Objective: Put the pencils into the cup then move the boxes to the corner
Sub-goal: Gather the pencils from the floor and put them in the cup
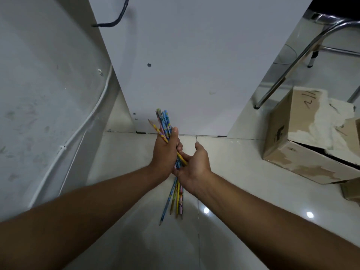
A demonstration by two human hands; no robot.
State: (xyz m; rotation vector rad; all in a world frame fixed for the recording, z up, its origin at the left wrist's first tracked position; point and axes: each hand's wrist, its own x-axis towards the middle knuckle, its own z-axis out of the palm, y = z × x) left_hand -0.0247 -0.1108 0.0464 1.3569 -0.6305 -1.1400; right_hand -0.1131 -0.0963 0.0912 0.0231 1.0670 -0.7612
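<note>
A bundle of several coloured pencils (164, 123), blue, yellow and pink, is held upright above the tiled floor. My left hand (165, 152) is closed around the middle of the bundle, thumb on top. My right hand (194, 164) is cupped against the bundle from the right, fingers under it and thumb raised. The pencils' lower ends (176, 199) stick out below both hands, tips pointing down. A torn cardboard box (288, 133) stands on the floor at the right. No cup is in view.
A white cabinet panel (194, 65) rises straight ahead. A grey wall with a white cable (93, 112) is on the left. A metal chair leg (282, 78) stands beside the box. A second box edge (350, 190) shows at far right.
</note>
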